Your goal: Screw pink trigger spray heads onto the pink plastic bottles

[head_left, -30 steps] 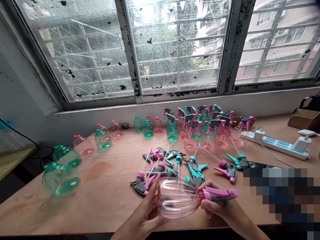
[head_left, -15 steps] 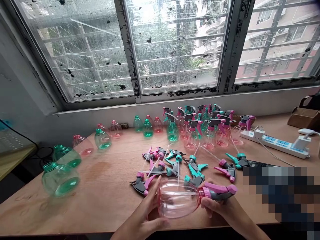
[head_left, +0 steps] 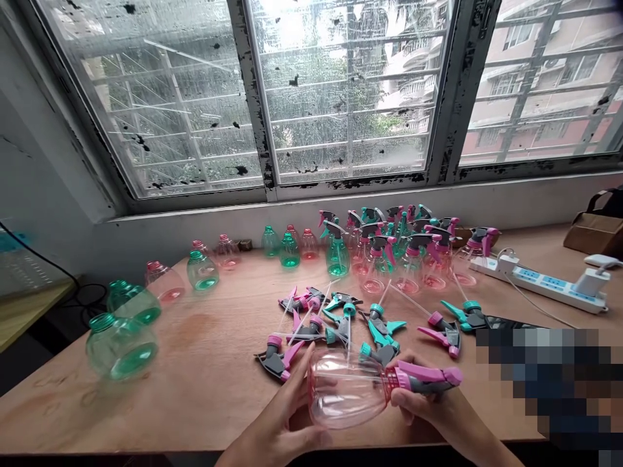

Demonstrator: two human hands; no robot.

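Observation:
A clear pink spray bottle [head_left: 348, 395] lies sideways in the air above the table's front edge, its pink and grey trigger head [head_left: 428, 377] pointing right. My left hand [head_left: 287, 415] is wrapped round the bottle's base end. At the neck, the fingers of my right hand [head_left: 423, 399] close round the pink collar. A thin straw shows inside the bottle. Just beyond it lie several loose trigger heads with straws, some pink and grey [head_left: 275, 358], others teal and grey [head_left: 382, 327]. Part of my right hand's fingers is hidden behind the bottle neck.
Several headless green bottles [head_left: 121, 347] and pink bottles [head_left: 165, 282] stand at the left and back. Assembled spray bottles [head_left: 372, 266] crowd the back right. Beside them are a white power strip [head_left: 540, 282] with cables and a brown bag [head_left: 596, 227]. A window rises behind the wooden table [head_left: 195, 402].
Both hands keep their hold on the spray bottle, whose trigger head has turned slightly. The whole view has shifted a little.

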